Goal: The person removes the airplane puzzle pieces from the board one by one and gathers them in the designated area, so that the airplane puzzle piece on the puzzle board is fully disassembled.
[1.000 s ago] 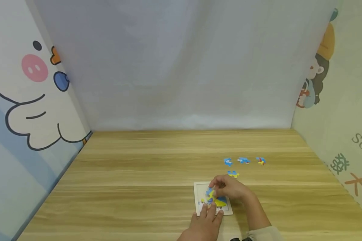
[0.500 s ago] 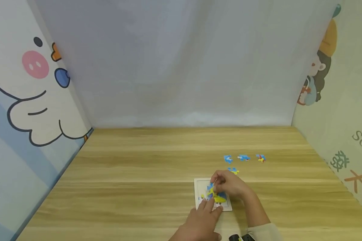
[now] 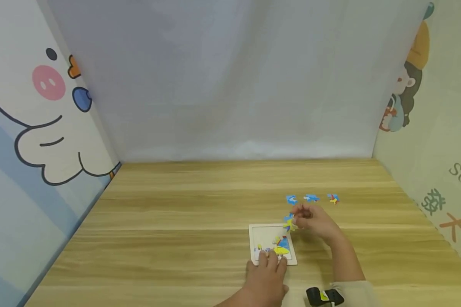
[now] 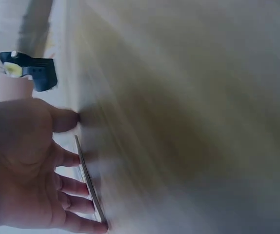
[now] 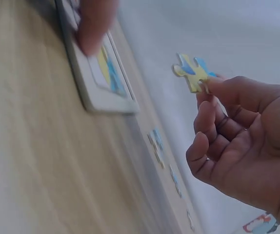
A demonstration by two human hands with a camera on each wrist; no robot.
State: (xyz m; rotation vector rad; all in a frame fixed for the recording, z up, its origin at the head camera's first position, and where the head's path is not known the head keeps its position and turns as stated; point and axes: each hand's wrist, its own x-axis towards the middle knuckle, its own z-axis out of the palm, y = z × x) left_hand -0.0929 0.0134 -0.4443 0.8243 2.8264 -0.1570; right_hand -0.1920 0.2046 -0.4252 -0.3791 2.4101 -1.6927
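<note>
On the near right side of a wood-grain tabletop [image 3: 157, 243], a person's right hand [image 3: 316, 222] pinches a yellow-and-blue puzzle piece [image 3: 289, 223] in its fingers [image 5: 206, 117], above the far right corner of a pale puzzle board [image 3: 251, 243]. The left hand [image 3: 266, 277], fingers extended and slightly spread with nothing gripped, rests at the board's near edge. Farther off, three loose pieces [image 3: 311, 198] lie in a row before a pale backdrop [image 3: 234, 85].

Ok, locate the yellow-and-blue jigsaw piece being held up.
In the head view, that piece is pinched in the right hand, seen at the far right corner of the square, pale puzzle tray.
</note>
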